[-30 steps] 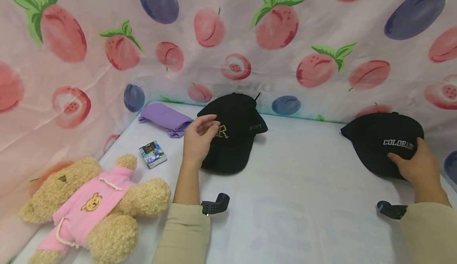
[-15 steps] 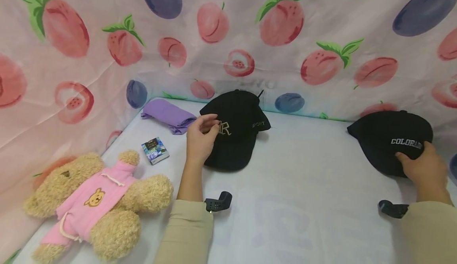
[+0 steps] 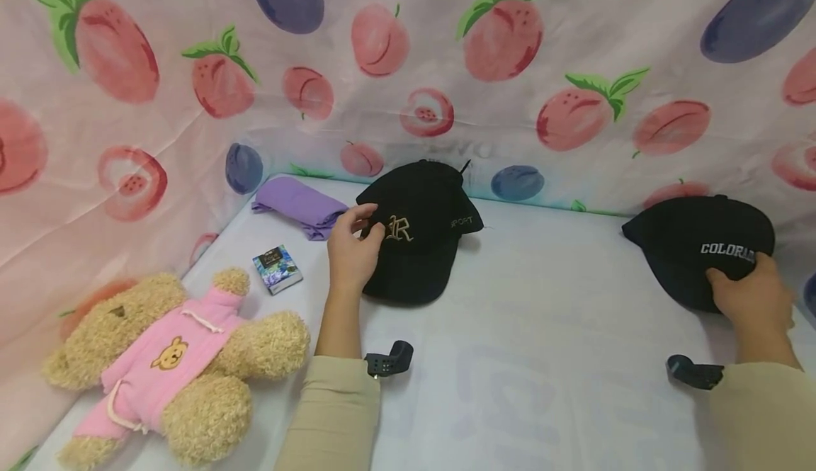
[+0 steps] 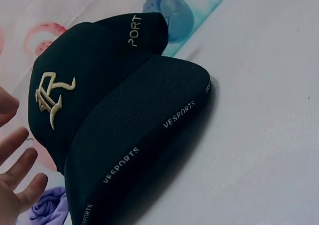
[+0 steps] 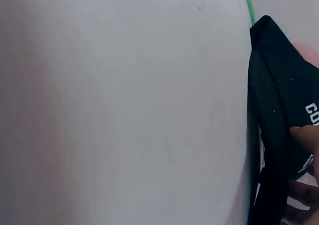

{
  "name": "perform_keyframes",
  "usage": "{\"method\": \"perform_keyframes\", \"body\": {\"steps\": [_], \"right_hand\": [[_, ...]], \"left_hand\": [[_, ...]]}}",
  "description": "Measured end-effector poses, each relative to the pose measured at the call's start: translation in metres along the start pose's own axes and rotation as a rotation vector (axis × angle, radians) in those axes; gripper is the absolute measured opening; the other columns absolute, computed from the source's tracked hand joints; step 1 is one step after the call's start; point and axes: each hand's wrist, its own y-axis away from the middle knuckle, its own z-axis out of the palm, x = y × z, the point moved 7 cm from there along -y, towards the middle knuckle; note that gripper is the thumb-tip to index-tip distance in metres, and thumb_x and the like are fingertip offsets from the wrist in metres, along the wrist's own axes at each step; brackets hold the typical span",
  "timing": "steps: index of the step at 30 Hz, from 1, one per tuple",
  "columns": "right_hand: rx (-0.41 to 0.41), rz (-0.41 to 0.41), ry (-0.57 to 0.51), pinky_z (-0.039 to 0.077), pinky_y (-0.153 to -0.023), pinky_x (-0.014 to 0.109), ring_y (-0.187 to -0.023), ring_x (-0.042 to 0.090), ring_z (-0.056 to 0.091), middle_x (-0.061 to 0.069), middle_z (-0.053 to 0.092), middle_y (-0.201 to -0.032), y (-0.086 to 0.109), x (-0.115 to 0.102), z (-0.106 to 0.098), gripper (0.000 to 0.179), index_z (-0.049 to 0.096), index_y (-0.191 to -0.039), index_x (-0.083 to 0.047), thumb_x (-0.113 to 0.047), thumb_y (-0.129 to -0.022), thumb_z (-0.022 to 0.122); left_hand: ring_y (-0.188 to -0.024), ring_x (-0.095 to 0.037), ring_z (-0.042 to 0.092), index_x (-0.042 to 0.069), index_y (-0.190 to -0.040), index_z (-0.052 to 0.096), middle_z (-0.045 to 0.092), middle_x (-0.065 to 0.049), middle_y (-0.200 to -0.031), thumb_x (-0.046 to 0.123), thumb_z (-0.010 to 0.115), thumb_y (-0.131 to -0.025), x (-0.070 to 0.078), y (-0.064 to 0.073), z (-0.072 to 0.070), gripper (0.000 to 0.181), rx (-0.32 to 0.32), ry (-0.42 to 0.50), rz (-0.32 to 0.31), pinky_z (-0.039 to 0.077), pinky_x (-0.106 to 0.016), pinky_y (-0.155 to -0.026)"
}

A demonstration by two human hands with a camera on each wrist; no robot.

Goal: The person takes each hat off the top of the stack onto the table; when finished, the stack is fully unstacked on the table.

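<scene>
The right hand [image 3: 758, 302] grips one cap [image 3: 688, 244]; a light hold should prevent creasing. The left hand [image 3: 353, 255], spread loosely, hovers beside the other cap [image 3: 421, 237].

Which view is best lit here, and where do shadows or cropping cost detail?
Head view: brightest, with lettering on the gold-lettered cap legible; left wrist view: dimmer, dark shadow under that cap's brim on the white surface; right wrist view: also dim, white-lettered cap cut by the right edge, lower fingers dark.
</scene>
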Motion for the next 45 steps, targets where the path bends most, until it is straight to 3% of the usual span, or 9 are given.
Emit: {"method": "perform_keyframes", "body": {"steps": [3,7,16,26,34,45], "right_hand": [[0.009,-0.03,0.005,0.018,-0.12,0.074,-0.153,0.058,0.01,0.034,0.005,-0.167,0.002,-0.006,-0.001,0.082,0.001,-0.162,0.004,-0.03,-0.103,0.046],[0.007,-0.059,0.01,0.02,-0.118,0.075,-0.152,0.058,0.013,0.036,0.007,-0.166,0.006,-0.014,-0.001,0.083,0.003,-0.162,0.005,-0.03,-0.101,0.049],[0.035,-0.065,-0.021,0.023,-0.118,0.073,-0.153,0.056,0.015,0.036,0.008,-0.166,0.013,-0.014,-0.002,0.086,0.004,-0.163,0.004,-0.027,-0.1,0.054],[0.055,-0.097,-0.057,0.023,-0.118,0.073,-0.151,0.059,0.016,0.04,0.01,-0.164,0.022,-0.018,-0.006,0.085,0.005,-0.163,0.003,-0.026,-0.1,0.053],[0.112,-0.18,-0.148,0.024,-0.117,0.072,-0.146,0.061,0.025,0.042,0.026,-0.158,0.03,-0.021,-0.01,0.082,0.009,-0.163,0.004,-0.022,-0.1,0.054],[0.156,-0.166,-0.253,0.023,-0.119,0.069,-0.148,0.056,0.025,0.036,0.03,-0.16,0.04,-0.032,-0.005,0.078,0.012,-0.165,-0.003,-0.024,-0.101,0.052]], "left_hand": [[-0.134,-0.034,0.053,0.009,-0.133,0.067,0.062,-0.013,-0.138,0.014,0.066,-0.094,-0.004,0.0,-0.003,0.04,-0.023,-0.047,-0.022,0.042,-0.049,-0.113],[-0.142,-0.036,0.046,0.01,-0.14,0.061,0.057,-0.015,-0.144,0.019,0.067,-0.094,-0.009,-0.001,-0.006,0.047,-0.103,-0.107,-0.049,0.036,-0.05,-0.12],[-0.147,-0.039,0.039,0.016,-0.157,0.041,0.043,-0.018,-0.158,0.022,0.071,-0.094,-0.016,0.002,-0.001,0.07,-0.266,-0.147,-0.112,0.034,-0.055,-0.12],[-0.147,-0.038,0.041,0.016,-0.159,0.037,0.044,-0.019,-0.157,0.021,0.071,-0.094,-0.018,0.001,0.004,0.074,-0.277,-0.178,-0.124,0.033,-0.056,-0.121],[-0.15,-0.037,0.037,0.013,-0.16,0.035,0.041,-0.022,-0.159,0.02,0.071,-0.093,-0.021,0.003,0.007,0.077,-0.305,-0.218,-0.132,0.03,-0.056,-0.123],[-0.15,-0.04,0.035,0.014,-0.162,0.03,0.038,-0.022,-0.16,0.02,0.078,-0.088,-0.023,0.004,0.008,0.088,-0.348,-0.272,-0.143,0.029,-0.056,-0.123]]}}
